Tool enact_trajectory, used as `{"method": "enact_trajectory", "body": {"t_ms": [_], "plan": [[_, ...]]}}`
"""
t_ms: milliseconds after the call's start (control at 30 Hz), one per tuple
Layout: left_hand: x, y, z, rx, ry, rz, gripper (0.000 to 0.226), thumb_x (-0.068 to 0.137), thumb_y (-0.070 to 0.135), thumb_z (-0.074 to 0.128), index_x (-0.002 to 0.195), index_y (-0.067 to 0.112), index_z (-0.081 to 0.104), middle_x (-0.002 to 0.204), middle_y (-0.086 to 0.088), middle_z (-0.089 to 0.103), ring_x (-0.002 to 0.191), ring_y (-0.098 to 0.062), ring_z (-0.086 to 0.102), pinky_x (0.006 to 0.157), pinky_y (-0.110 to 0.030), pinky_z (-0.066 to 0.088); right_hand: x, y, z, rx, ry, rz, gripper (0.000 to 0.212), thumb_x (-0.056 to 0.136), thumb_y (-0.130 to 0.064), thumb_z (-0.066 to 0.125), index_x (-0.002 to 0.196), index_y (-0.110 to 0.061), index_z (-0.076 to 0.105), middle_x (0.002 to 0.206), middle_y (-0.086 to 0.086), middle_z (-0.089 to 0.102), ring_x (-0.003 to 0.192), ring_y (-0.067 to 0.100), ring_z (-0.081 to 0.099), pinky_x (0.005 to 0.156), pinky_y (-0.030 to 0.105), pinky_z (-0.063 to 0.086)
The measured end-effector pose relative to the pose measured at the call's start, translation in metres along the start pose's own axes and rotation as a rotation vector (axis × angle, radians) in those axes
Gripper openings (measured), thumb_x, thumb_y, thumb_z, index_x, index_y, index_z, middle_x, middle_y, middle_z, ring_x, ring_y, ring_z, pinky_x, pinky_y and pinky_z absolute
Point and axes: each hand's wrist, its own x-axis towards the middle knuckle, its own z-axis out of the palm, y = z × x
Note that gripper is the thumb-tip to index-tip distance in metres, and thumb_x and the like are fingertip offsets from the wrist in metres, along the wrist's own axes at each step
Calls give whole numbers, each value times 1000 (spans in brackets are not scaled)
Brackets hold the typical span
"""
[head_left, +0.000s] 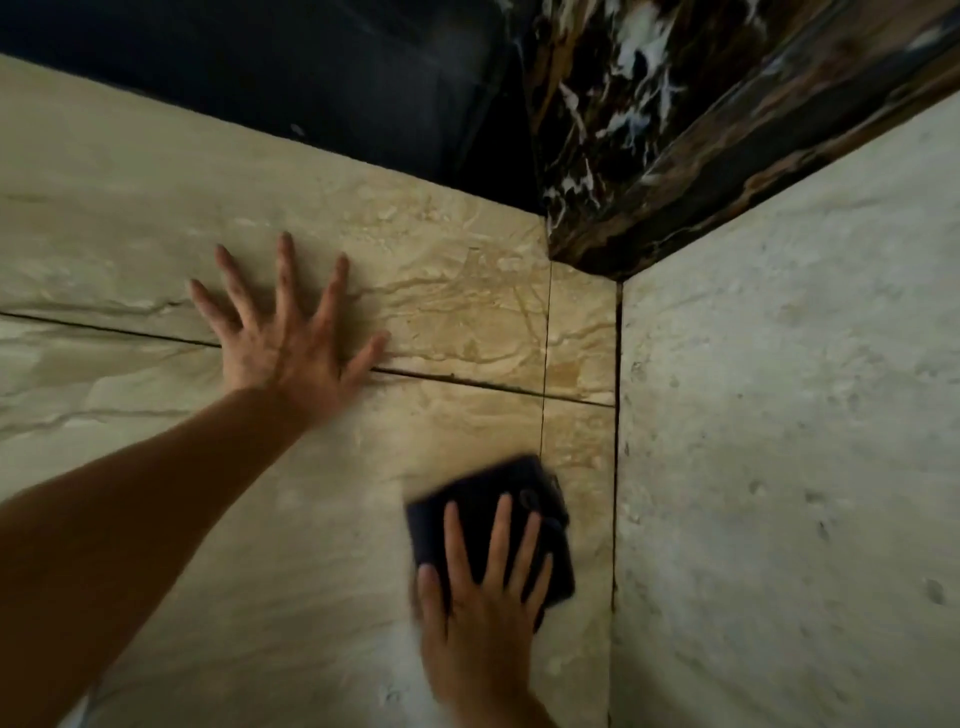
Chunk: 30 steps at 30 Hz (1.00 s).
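Note:
A beige marble-look tiled wall (457, 312) fills most of the view, crossed by dark grout lines. My left hand (283, 338) lies flat on it with fingers spread wide, over the horizontal grout line. Lower right, my right hand (480, 603) presses a folded dark cloth (485, 501) against the tile with straight fingers. The cloth and that hand look blurred. The cloth sits just left of the wall corner.
A pale rough wall (779, 441) meets the tiled wall at a dark vertical joint (617, 441) on the right. Above it runs a black marble band with white and brown veins (649, 140). A dark surface (260, 67) spans the top left.

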Motion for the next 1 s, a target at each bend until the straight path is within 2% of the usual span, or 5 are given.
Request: {"method": "enact_trajectory", "body": {"t_ms": [133,233,467,800,1000], "plan": [[35,-26,-10,40,40,-30,95,74,89,2,154,39,-12,165,-11,-18,142,-60,-14,110,-78,1,147,-3,-41,-30,130,-59,56,96,-64,15,149,-55,-1,167,2,2,152,35,0,118,60,5],[58,-42,-7,54,60,-67,96,74,90,3,154,39,-9,166,-13,-13,142,-61,-12,109,-79,0,234,-9,-69,21,46,105,56,93,-66,12,147,-57,-3,167,-1,-6,151,34,-10,118,62,1],[68,-54,5,11,102,-51,92,79,86,14,155,39,-5,167,-14,-7,143,-60,-11,107,-81,1,172,-44,-49,-61,13,-49,55,98,-62,8,148,-54,-11,166,2,-8,151,33,-13,118,62,4],[70,-52,3,-7,97,-78,93,77,87,14,156,40,-1,167,-13,-5,144,-57,-11,109,-79,2,471,-141,-129,-6,-67,-115,55,92,-66,12,144,-61,-6,165,-5,-18,149,30,-20,117,58,-10],[73,-50,-3,-19,63,-83,93,77,86,10,155,39,-3,167,-13,-6,144,-58,-11,109,-78,0,442,-118,-122,-30,-67,-167,56,89,-71,9,141,-64,-9,165,-7,-17,150,28,-20,118,59,-7]]}}
